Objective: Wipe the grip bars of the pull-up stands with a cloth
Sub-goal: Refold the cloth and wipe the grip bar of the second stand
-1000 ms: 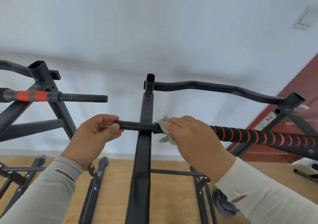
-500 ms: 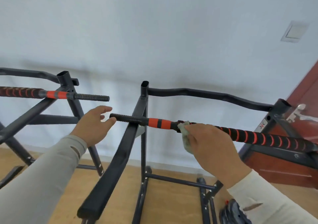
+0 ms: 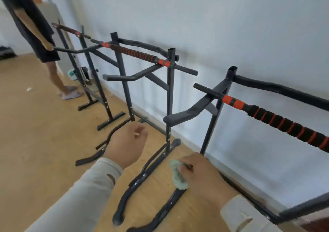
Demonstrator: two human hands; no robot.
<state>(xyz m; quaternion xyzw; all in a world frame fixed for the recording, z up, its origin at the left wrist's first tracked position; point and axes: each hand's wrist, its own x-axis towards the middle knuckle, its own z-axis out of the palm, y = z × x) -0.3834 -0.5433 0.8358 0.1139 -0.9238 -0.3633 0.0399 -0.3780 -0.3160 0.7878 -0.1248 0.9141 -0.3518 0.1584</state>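
Both hands off the bars, low over wooden floor [image 3: 35,133].
Right hand [image 3: 201,174] gripping green cloth [image 3: 178,176] below nearest grip bar [image 3: 284,124]; left hand [image 3: 127,142] hanging loosely curled, holding nothing.

three pull-up stands line the wall: the nearest stand [image 3: 220,96], a middle stand [image 3: 170,82] and a far stand [image 3: 85,53]. three striped grip bars show: one [image 3: 284,124], a second [image 3: 135,53], a third [image 3: 69,29]. one cloth [image 3: 178,176]. two hands: left [image 3: 126,144], right [image 3: 201,173]. one other person [image 3: 41,35] stands far off.
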